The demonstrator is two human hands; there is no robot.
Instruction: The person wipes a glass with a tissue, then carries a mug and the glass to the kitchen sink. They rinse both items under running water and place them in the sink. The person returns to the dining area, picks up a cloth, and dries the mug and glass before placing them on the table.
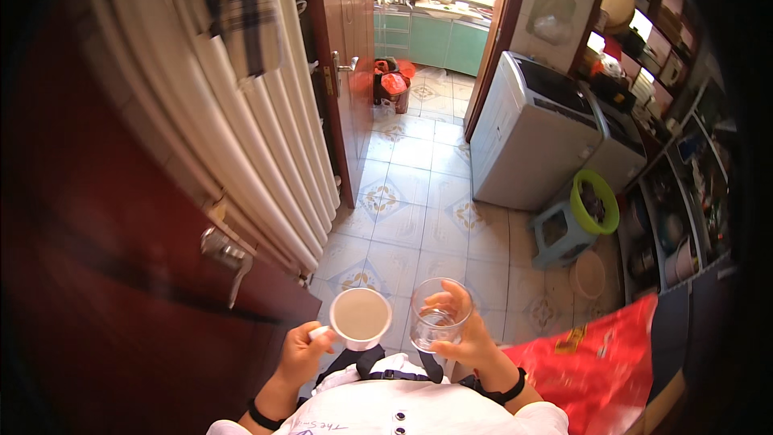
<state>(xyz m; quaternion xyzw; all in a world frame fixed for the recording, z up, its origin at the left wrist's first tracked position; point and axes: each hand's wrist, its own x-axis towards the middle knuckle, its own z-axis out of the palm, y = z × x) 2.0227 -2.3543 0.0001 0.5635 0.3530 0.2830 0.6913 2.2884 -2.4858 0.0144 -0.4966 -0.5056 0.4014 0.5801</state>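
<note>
My left hand (304, 347) grips the handle of a white mug (360, 319), held upright in front of my body. Its inside looks pale, and I cannot tell whether it holds liquid. Just to the right, my right hand (468, 332) is wrapped around a clear drinking glass (439, 316), its fingers visible through and behind the wall. The glass seems to have some clear liquid or a thick base at the bottom. Mug and glass are apart, both over the tiled floor (416, 217).
Left are a dark red door (121, 290) and a white radiator (272, 151). Ahead, an open wooden door (352, 30) stands by a kitchen with green cabinets (430, 41). Right are a washing machine (531, 139), a blue stool (558, 232) with a green basin (578, 202), and a red bag (586, 368).
</note>
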